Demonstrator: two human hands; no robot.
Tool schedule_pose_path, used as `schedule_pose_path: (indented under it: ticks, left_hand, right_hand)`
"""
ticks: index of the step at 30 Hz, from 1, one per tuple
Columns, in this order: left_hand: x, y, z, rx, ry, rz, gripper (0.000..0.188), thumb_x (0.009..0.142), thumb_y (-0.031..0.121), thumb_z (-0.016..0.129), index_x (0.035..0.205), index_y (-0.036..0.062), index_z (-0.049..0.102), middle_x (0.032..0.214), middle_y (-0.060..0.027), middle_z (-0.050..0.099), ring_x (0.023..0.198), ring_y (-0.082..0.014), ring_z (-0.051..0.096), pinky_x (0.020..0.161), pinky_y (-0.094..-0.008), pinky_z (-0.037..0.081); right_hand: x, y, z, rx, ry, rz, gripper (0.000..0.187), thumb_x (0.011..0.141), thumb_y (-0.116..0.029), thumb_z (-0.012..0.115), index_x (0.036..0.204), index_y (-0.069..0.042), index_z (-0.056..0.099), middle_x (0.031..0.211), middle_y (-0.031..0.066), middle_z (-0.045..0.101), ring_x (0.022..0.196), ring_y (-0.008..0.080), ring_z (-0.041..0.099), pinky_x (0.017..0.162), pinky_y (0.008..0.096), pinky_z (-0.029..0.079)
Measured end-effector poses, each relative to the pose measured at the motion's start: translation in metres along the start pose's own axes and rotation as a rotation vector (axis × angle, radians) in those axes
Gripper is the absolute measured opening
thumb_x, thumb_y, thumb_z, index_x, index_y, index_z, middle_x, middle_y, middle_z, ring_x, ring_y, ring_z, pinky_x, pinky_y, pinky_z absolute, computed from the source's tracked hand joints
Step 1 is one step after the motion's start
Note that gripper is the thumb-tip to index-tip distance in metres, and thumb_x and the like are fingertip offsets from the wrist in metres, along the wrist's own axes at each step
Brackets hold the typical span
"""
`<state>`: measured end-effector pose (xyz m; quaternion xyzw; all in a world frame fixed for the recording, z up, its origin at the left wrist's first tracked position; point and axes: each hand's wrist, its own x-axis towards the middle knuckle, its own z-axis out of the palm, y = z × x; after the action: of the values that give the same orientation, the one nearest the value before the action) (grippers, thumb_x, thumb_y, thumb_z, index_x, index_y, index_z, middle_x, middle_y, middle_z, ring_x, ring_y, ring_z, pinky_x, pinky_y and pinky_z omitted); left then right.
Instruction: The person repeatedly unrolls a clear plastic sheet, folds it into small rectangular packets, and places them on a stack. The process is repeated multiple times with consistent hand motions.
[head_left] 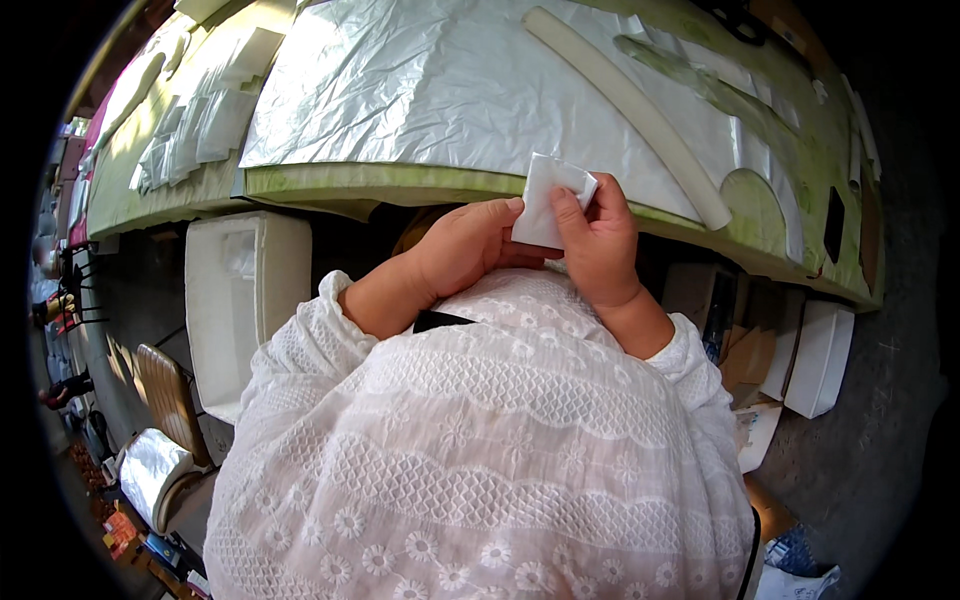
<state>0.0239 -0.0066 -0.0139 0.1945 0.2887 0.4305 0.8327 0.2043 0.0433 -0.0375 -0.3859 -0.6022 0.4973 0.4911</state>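
Both hands meet at the near edge of the table around a small white square packet [540,205], flat and slightly glossy, perhaps a stack of thin sheets. My right hand [605,235] pinches its right side, the thumb lying across the front. At its left edge my left hand [470,240] curls with the thumb against it and the fingers behind, partly hidden. Just beyond lies a crinkled silvery-white sheet [400,90] covering the middle of the table.
On the green-covered table [360,182] a long off-white foam tube [630,110] lies across the sheet. Stacks of white packets [205,120] stand at the left. Below are a white foam box [215,300], a brown chair [172,395] and, at right, a white box [820,358].
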Motion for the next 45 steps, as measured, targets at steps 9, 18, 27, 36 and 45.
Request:
schedule_pose_path:
  ticks: [9,18,27,36,45]
  left_hand:
    - [0.000,0.000,0.010,0.364,0.119,0.002,0.031,0.109,0.014,0.052,0.132,-0.0038,0.061,0.124,-0.0109,0.067,0.115,-0.0192,0.066,0.103,-0.0320,0.053]
    - [-0.003,0.003,0.014,0.501,0.217,-0.014,0.030,0.109,0.014,0.052,0.132,-0.0027,0.062,0.122,-0.0087,0.069,0.113,-0.0166,0.066,0.102,-0.0314,0.052]
    - [0.003,-0.011,-0.011,0.287,0.233,0.269,0.031,0.108,0.011,0.054,0.137,0.0011,0.059,0.130,-0.0092,0.066,0.122,-0.0202,0.061,0.107,-0.0386,0.051]
    - [-0.002,-0.002,0.011,0.215,0.404,0.545,0.043,0.103,0.005,0.060,0.144,0.0077,0.047,0.129,-0.0061,0.063,0.110,-0.0123,0.061,0.096,-0.0306,0.052]
    - [0.003,-0.012,-0.014,0.281,0.386,0.499,0.028,0.100,-0.005,0.057,0.125,0.0073,0.051,0.106,-0.0041,0.067,0.095,-0.0072,0.060,0.082,-0.0232,0.049]
  right_hand:
    - [0.001,-0.010,0.003,0.254,0.022,0.071,0.024,0.098,-0.003,0.067,0.117,-0.002,0.053,0.104,0.0039,0.064,0.091,0.0087,0.061,0.081,0.0249,0.052]
    - [0.023,-0.021,-0.011,0.250,0.100,0.000,0.029,0.098,0.005,0.062,0.124,-0.004,0.052,0.117,0.0083,0.061,0.101,0.0145,0.059,0.096,0.0295,0.051]
    - [0.007,-0.017,-0.005,0.280,-0.080,0.283,0.037,0.097,-0.008,0.073,0.127,0.000,0.053,0.102,0.0022,0.061,0.093,0.0095,0.058,0.086,0.0258,0.052]
    - [0.004,-0.010,0.002,0.120,-0.054,0.282,0.029,0.093,-0.004,0.074,0.116,-0.001,0.059,0.092,-0.0011,0.061,0.084,0.0073,0.057,0.078,0.0239,0.051]
    - [0.002,-0.010,0.013,0.150,-0.082,0.137,0.034,0.096,-0.002,0.070,0.125,-0.003,0.052,0.099,0.0017,0.061,0.088,0.0085,0.058,0.080,0.0248,0.051]
